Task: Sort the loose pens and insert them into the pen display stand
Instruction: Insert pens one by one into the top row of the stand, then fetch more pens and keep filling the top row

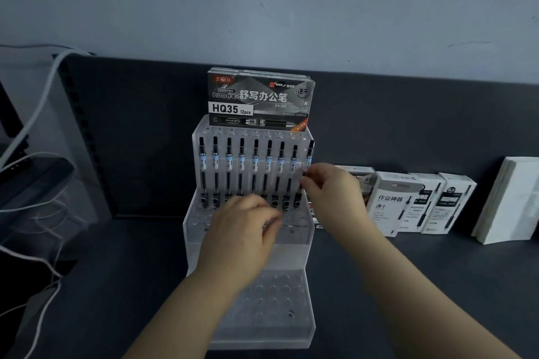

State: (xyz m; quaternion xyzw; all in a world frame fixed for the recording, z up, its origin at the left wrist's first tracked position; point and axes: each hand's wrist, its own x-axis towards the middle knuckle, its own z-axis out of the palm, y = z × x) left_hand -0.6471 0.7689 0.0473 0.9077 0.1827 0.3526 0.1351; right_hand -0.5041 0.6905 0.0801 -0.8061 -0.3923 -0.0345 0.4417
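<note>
Pen display stand (291,253) of clear plastic on a dark tabletop (116,271), with a row of pens (242,160) upright in its rear tier. Right hand (332,189) pinches the rightmost pen (309,154), slightly tilted, at the end of the row. Left hand (242,221), fingers curled, lies over the middle tier; whether it holds anything cannot be told. Pen box (259,99) stands atop the stand; further boxes (408,201) stand to the right.
</note>
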